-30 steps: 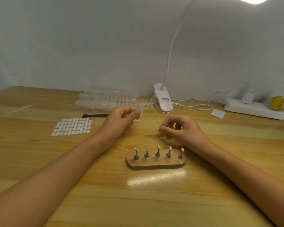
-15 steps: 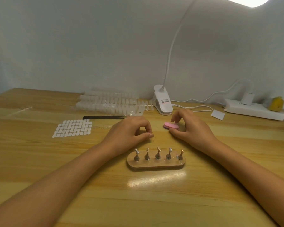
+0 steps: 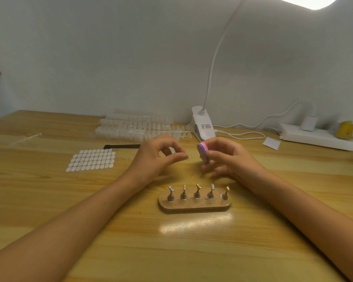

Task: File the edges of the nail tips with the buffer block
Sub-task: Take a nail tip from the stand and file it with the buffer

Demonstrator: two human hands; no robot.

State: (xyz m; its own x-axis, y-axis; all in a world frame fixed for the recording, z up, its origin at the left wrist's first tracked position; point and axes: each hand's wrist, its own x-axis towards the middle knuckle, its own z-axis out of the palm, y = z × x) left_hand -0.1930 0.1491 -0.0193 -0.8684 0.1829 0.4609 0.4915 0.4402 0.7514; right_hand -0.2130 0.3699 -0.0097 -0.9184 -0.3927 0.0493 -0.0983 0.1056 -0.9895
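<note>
Head view puts the buffer block (image 3: 202, 154) just beyond the wooden peg stand (image 3: 195, 205), above its right half, lifted off the desk and standing on end. The right hand (image 3: 229, 159) pinches it low down, thumb on the near face and fingers curled behind, so the upper pink-and-purple end stands free. The left hand (image 3: 156, 159), beyond the stand's left half, has thumb and forefinger closed in a ring. I see a pale clear sliver inside it and take it for a nail tip (image 3: 172, 151), though it is faint. Block and tip are near but apart.

I judge the block to be light foam with gritty faces, easy to keep with a modest pinch at its waist; a hard squeeze would bow it. The tip I expect to be thin, slick, springy plastic, apt to flick away. I would hold it by its flat faces near the base, edge left exposed. Spare tip strips (image 3: 139, 127) lie well beyond the stand, to its left.
</note>
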